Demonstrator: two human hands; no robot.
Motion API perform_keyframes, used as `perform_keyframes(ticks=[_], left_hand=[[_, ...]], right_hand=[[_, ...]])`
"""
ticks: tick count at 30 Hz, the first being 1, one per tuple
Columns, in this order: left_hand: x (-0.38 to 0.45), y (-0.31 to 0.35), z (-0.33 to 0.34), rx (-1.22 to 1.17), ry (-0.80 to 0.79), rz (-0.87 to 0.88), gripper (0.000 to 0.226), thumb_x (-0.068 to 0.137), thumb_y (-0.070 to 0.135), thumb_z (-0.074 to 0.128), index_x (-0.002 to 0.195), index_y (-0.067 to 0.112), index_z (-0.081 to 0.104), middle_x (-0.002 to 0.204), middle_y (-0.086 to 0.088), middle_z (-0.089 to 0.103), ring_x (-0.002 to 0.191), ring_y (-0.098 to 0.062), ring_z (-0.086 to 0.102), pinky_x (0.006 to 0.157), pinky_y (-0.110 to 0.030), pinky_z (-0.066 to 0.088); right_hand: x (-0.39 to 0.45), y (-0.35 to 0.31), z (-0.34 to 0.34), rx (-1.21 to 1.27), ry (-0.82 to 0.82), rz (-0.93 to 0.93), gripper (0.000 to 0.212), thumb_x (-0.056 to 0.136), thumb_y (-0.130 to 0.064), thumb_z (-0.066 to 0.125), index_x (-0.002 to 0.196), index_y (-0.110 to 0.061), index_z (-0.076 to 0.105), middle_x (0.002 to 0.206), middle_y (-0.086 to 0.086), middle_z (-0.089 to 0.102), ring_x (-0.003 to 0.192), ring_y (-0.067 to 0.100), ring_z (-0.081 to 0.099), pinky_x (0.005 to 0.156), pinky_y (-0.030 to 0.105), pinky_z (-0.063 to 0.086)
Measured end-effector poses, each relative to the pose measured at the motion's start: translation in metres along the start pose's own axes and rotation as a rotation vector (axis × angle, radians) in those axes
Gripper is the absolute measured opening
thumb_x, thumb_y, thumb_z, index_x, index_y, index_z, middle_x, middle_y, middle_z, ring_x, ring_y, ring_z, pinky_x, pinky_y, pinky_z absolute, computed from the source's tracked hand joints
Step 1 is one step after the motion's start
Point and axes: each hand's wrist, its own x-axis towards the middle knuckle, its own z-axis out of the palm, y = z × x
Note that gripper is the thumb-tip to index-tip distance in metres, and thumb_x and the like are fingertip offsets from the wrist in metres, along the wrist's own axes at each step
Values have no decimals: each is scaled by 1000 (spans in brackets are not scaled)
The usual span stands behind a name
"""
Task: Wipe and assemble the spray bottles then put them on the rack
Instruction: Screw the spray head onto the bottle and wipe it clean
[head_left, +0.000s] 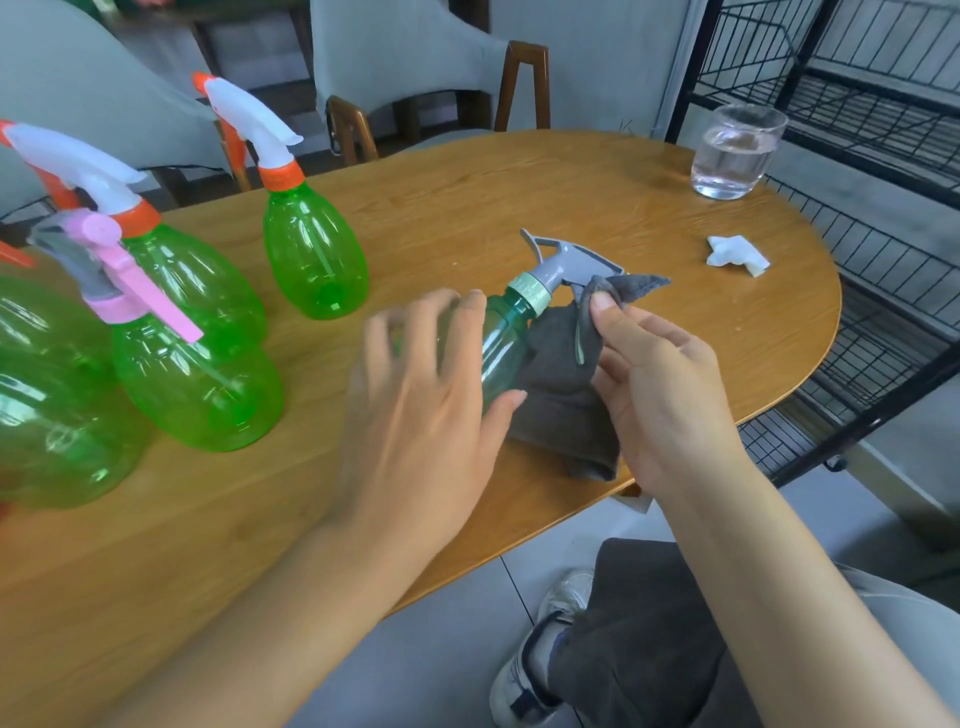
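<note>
Right hand (660, 384) pinches a fold of grey cloth (563, 395) between thumb and fingers, pressed against the trigger of the grey spray head (569, 260). One cloth corner sticks out past the thumb; the rest hangs down onto the table edge. Trigger itself hidden under the cloth.

Left hand (421, 379) wraps over the body of the teal bottle (506, 343), fingers spread and curled, thumb tip on the near side. Fingers are motion-blurred, so exact contact is hard to read. The bottle lies tilted over the wooden table (467, 208), head pointing away and right, pale green collar at the neck. Most of its body is covered by the hand; whether the base touches the table cannot be told.

Left of the hands, green bottles stand upright: one with white-and-orange head (311, 249) farthest back, another white-and-orange one (197, 275) nearer the left edge, one with a pink-and-grey head (202, 384) in front of it. A further green bottle (52, 415) is cut off by the left frame edge, head not visible.

Far right of the table: glass of water (735, 153) near the edge, crumpled white scrap (737, 254) nearer. Black wire rack (857, 104) stands just beside the table's right end, partly cut off. Grey chairs (395, 57) behind the table.
</note>
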Motion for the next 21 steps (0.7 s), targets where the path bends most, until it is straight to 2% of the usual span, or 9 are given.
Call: perform_keyframes(ticks=[5, 7, 11, 15, 18, 21], left_hand=[[-3, -3, 1, -45, 83, 1, 72, 76, 48, 82, 131, 9, 57, 128, -9, 54, 108, -37, 48, 94, -46, 47], [-3, -4, 2, -60, 98, -18, 70, 77, 47, 82, 130, 9, 57, 127, -9, 54, 108, -36, 49, 93, -46, 47], [-2, -5, 4, -70, 107, -66, 67, 77, 45, 82, 129, 12, 57, 126, -9, 55, 107, -36, 50, 91, -44, 47], [0, -5, 3, -33, 111, -97, 66, 76, 46, 83, 127, 14, 57, 124, -8, 55, 107, -36, 50, 83, -44, 48], [1, -4, 3, -18, 117, -110, 65, 75, 45, 83, 126, 14, 57, 123, -8, 56, 105, -36, 50, 82, -43, 46], [-2, -3, 4, -20, 135, -90, 64, 75, 42, 83, 126, 12, 58, 124, -9, 56, 104, -37, 50, 83, -45, 48]], right_hand=[[5, -1, -2, -14, -72, 16, 33, 98, -13, 66, 111, 18, 61, 113, 32, 69, 103, 36, 72, 101, 52, 54], [6, 0, -2, -71, -77, -10, 31, 97, -14, 67, 108, 15, 65, 108, 31, 72, 97, 35, 74, 95, 50, 58], [5, 4, 1, -265, -128, -46, 19, 98, -19, 67, 108, -5, 76, 100, 15, 78, 96, 31, 76, 92, 48, 60], [3, 3, 2, -566, -147, -157, 16, 100, -21, 64, 100, -13, 78, 87, 4, 79, 86, 24, 76, 80, 41, 61], [2, 5, 2, -700, -145, -225, 22, 100, -24, 63, 92, -10, 77, 87, 16, 75, 88, 37, 70, 78, 48, 57], [-1, 8, 5, -586, -65, -229, 22, 99, -26, 65, 92, -8, 76, 90, 22, 73, 82, 39, 69, 75, 50, 57]])
